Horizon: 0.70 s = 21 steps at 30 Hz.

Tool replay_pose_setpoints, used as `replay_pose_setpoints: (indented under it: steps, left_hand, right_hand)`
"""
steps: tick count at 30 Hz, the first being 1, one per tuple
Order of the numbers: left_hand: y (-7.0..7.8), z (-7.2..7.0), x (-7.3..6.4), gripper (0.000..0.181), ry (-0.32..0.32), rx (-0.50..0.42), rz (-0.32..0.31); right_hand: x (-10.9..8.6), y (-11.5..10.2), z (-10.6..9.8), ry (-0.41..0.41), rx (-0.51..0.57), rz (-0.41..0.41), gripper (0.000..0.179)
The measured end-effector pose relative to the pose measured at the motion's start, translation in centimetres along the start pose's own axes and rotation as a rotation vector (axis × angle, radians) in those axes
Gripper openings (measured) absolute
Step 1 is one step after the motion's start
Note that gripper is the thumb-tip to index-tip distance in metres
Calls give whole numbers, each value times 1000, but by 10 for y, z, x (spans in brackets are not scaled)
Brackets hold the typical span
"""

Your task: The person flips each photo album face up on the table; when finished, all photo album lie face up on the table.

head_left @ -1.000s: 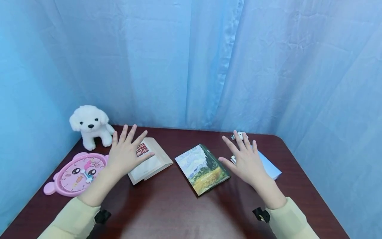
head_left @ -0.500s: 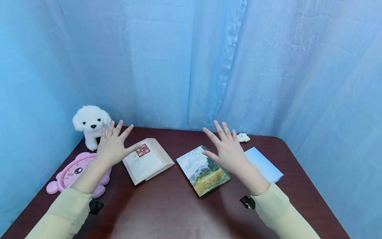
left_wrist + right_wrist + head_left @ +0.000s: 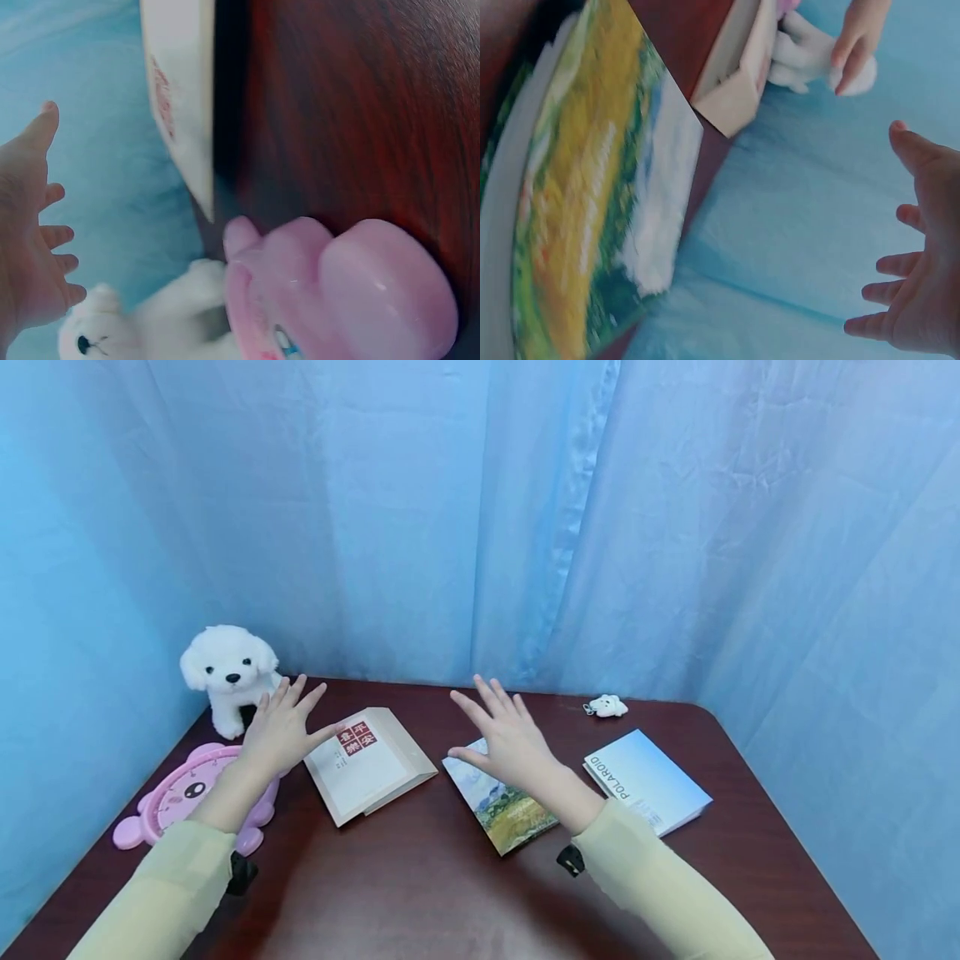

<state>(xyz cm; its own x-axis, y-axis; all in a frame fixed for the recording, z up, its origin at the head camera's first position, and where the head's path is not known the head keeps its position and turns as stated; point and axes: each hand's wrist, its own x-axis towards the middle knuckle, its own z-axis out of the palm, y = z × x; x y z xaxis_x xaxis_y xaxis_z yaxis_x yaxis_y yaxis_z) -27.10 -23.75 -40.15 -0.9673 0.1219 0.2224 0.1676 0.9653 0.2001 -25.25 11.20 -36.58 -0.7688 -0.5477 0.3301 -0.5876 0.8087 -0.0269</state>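
Note:
Fingers spread, my left hand [image 3: 279, 732] hovers above the table between the pink bear-shaped clock [image 3: 183, 793] and the beige book with red characters [image 3: 367, 760]. The clock's right half is hidden by the forearm. My right hand [image 3: 510, 739], also with spread fingers and holding nothing, is over the book with a painted landscape cover [image 3: 502, 818] and covers its upper right part. In the right wrist view the landscape book [image 3: 592, 195] lies apart from the fingers. The left wrist view shows the left hand [image 3: 30, 232] apart from the beige book [image 3: 184, 82].
A white plush dog [image 3: 228, 668] sits at the back left. On the right lies a blue-and-white POLAROID album [image 3: 652, 777], with a small white figure keychain [image 3: 606, 706] behind it. Blue curtains [image 3: 405, 527] hang around the dark red wooden table [image 3: 420, 885].
My right hand has moved left, from beside the album to over the landscape book, uncovering the album and keychain. My left hand has shifted slightly left, away from the beige book.

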Motion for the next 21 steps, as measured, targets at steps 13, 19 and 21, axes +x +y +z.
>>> replay_pose_setpoints:
  steps: [13, 19, 21]
  left_hand:
    - [-17, 29, 14, 81, -22, -79, 29]
    - [-23, 41, 21, 80, -37, -128, 87]
    - [-25, 46, 23, 81, -55, -144, 86]
  right_hand:
    - [21, -18, 53, -164, 236, -92, 79]
    - [25, -16, 79, -280, 275, -106, 80]
    - [26, -15, 86, -316, 288, -118, 79]
